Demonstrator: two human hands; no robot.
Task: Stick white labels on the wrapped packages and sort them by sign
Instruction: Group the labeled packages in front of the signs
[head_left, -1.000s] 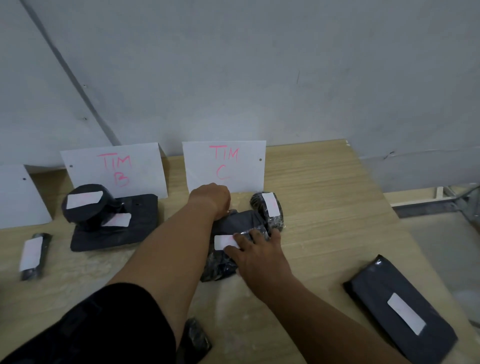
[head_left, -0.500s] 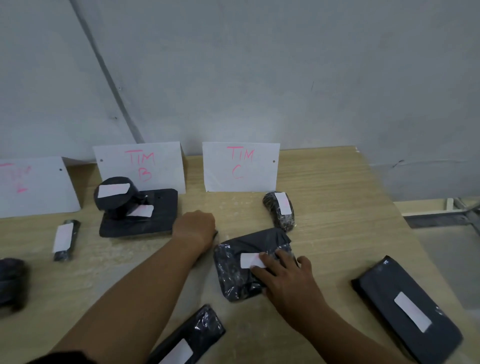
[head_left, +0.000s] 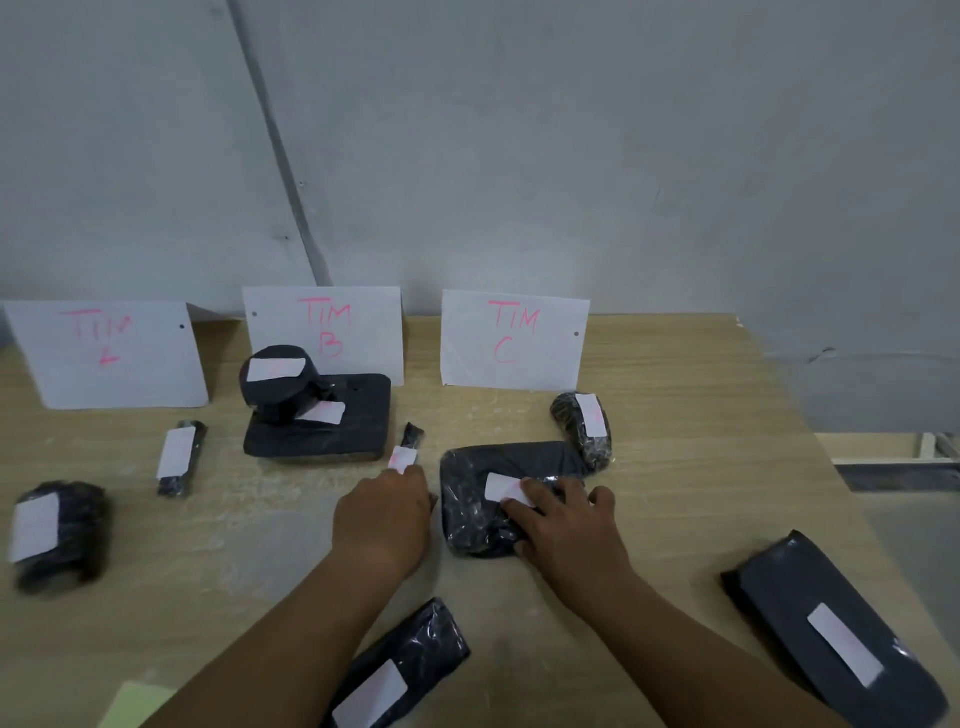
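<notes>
Pressing flat on the crinkly black plastic-wrapped package (head_left: 501, 496), the right hand (head_left: 566, 525) spreads its fingers over one end of that package's white label (head_left: 506, 488), palm down, gripping nothing. The package lies on the pale wooden table (head_left: 701, 467) in front of the paper sign reading TIM C (head_left: 514, 340), long axis running roughly left to right, near corner hidden under the hand. The left hand (head_left: 384, 514) is curled around a slim black wrapped stick (head_left: 408, 447) that points away toward the signs; its near end is covered, so how firmly it is held I cannot tell.
</notes>
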